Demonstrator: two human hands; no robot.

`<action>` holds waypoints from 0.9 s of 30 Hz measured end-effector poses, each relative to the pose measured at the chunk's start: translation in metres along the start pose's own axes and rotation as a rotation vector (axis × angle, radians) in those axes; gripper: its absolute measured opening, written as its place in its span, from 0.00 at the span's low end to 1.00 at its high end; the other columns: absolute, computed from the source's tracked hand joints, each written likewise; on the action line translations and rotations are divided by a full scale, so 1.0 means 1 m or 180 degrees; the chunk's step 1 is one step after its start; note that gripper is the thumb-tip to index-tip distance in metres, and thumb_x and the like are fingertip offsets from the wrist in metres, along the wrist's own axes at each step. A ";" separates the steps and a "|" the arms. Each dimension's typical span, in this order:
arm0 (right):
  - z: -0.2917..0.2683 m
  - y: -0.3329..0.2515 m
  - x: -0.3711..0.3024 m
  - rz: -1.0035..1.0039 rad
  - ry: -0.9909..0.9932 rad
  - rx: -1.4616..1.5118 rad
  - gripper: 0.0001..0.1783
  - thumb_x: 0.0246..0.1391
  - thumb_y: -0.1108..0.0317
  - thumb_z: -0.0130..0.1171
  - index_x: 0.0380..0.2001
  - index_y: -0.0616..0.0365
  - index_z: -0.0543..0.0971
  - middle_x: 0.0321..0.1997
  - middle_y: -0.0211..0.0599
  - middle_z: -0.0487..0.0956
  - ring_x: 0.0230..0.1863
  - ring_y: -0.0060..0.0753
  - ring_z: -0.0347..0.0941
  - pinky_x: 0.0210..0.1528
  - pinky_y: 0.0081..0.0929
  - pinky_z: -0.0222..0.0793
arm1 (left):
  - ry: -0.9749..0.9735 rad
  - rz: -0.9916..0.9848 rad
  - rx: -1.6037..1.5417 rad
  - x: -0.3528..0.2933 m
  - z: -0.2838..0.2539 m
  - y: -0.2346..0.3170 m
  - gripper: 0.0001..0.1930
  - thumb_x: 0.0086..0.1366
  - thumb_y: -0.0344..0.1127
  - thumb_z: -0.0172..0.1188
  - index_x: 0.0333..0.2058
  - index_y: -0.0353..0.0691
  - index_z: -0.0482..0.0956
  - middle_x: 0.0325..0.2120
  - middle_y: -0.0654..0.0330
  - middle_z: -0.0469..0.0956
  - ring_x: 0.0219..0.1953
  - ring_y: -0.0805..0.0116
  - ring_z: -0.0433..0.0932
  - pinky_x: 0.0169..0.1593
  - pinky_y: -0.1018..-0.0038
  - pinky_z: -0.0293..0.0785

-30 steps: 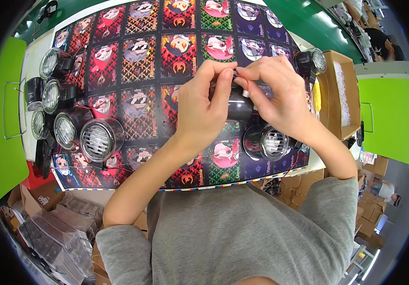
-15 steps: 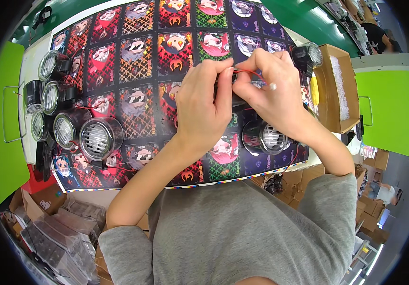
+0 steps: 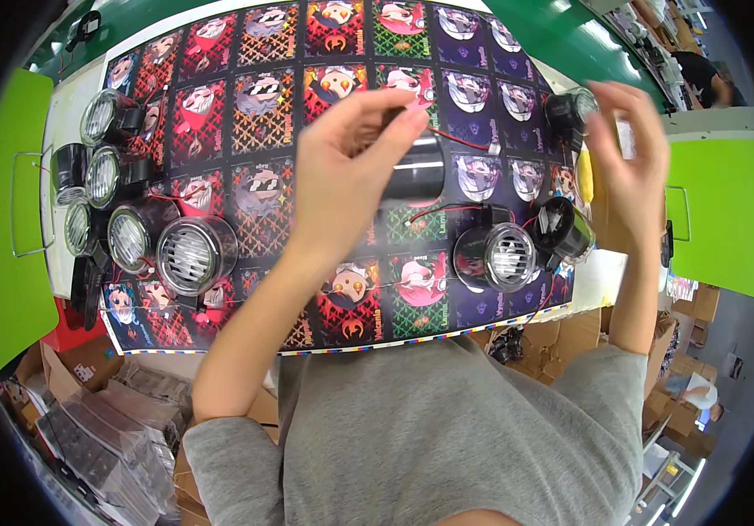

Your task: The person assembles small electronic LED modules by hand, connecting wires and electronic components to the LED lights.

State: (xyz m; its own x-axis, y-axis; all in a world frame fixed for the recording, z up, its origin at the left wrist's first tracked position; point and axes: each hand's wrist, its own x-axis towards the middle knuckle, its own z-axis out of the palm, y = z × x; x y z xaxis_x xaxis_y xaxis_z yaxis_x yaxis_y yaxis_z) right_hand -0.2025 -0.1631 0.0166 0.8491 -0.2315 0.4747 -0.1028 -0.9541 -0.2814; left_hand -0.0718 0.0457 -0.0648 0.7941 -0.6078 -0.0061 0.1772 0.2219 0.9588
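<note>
My left hand is over the middle of the printed sheet, curled round a black cylindrical lamp housing. A red wire with a small white plug trails to the right from the housing. The lower fingers are hidden behind the hand. Motion slightly smears my right hand, which is raised at the right with thumb and fingers apart and nothing seen between them. It is nearest to a clear-faced black lamp and a cardboard box. Two more black lamps, one with a slotted silver face and another, sit below.
Several similar lamps with wires crowd the sheet's left side. The dark sheet with rows of cartoon figures covers the table. A yellow object lies by the box. Green chairs flank the table; cartons stand below its edge.
My hands have parted. The right has let go of the red wire and moved right, toward the box; the left has shifted slightly left. The wire's white plug now hangs free.
</note>
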 end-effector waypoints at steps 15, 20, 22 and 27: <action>-0.036 0.190 -0.096 0.2004 -0.1358 0.0400 0.06 0.51 0.74 0.53 0.31 0.67 0.74 0.23 0.29 0.74 0.24 0.14 0.67 0.26 0.15 0.63 | -0.0031 0.0474 0.0961 0.006 -0.024 0.025 0.22 0.55 0.28 0.57 0.50 0.31 0.66 0.29 0.60 0.79 0.27 0.75 0.75 0.34 0.81 0.71; -0.030 0.166 -0.081 0.2071 -0.1317 0.0968 0.04 0.49 0.77 0.52 0.27 0.68 0.74 0.22 0.27 0.73 0.25 0.12 0.65 0.28 0.15 0.62 | 0.0005 0.0173 0.0300 0.015 -0.024 0.045 0.19 0.59 0.29 0.55 0.48 0.26 0.67 0.29 0.54 0.79 0.29 0.74 0.77 0.34 0.82 0.72; -0.032 0.175 -0.083 0.2069 -0.1392 0.0584 0.04 0.49 0.77 0.52 0.25 0.68 0.74 0.20 0.26 0.72 0.25 0.12 0.65 0.28 0.14 0.62 | -0.0289 -0.0018 0.0073 0.020 -0.029 0.055 0.16 0.60 0.32 0.55 0.44 0.27 0.71 0.29 0.55 0.79 0.29 0.74 0.77 0.36 0.81 0.72; -0.039 0.175 -0.086 0.2075 -0.1203 0.0366 0.05 0.48 0.76 0.53 0.28 0.69 0.76 0.20 0.30 0.75 0.23 0.15 0.69 0.26 0.16 0.65 | -0.0540 -0.0008 0.0142 0.022 -0.030 0.059 0.16 0.63 0.34 0.50 0.46 0.29 0.72 0.28 0.60 0.77 0.27 0.76 0.74 0.38 0.80 0.71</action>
State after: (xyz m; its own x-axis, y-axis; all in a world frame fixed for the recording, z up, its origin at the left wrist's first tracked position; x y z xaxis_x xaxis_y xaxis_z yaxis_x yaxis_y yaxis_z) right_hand -0.3135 -0.3176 -0.0413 0.7567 -0.6409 -0.1292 -0.6073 -0.6159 -0.5018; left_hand -0.0259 0.0684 -0.0170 0.6834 -0.7291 0.0357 0.1503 0.1885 0.9705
